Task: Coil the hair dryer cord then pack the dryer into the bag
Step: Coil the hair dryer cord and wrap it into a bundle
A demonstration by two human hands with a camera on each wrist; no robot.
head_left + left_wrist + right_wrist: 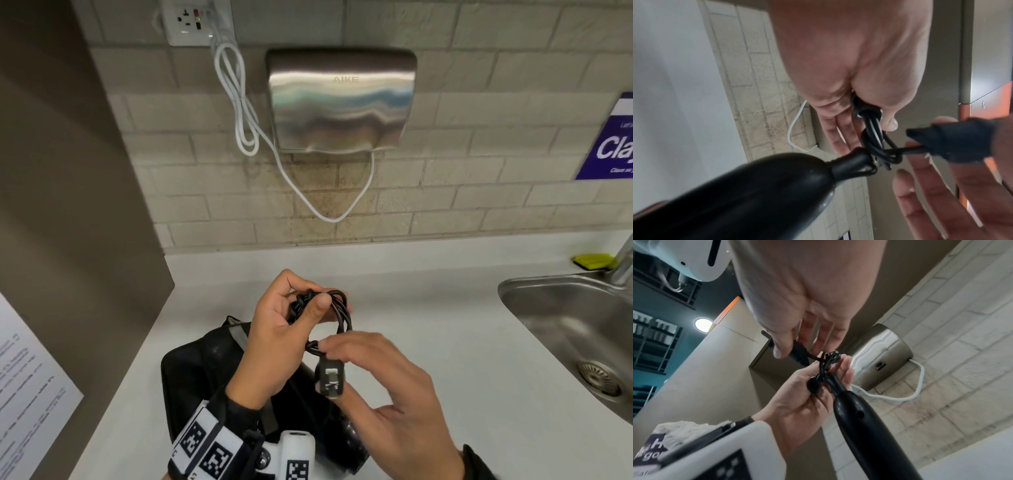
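My left hand (313, 297) grips the coiled black cord (339, 313) as a tight bundle, thumb pressed over the loops. The right hand (337, 370) pinches the black plug (330, 378) between thumb and fingers just below the bundle; the plug's short lead wraps round the coil. In the left wrist view the cord (873, 138) runs into the strain relief of the black hair dryer (756, 194), which hangs beneath my left hand. The right wrist view shows the dryer's handle (859, 426) under the bundle (824, 369). An open black bag (205, 370) lies on the white counter (428, 308) beneath my hands.
A steel wall hand dryer (342, 102) with a looping white cable (246, 113) hangs on the tiled wall, plugged into a socket (191, 20). A steel sink (565, 329) and a yellow sponge (592, 262) sit at the right. A brown panel with a paper notice (27, 377) stands left.
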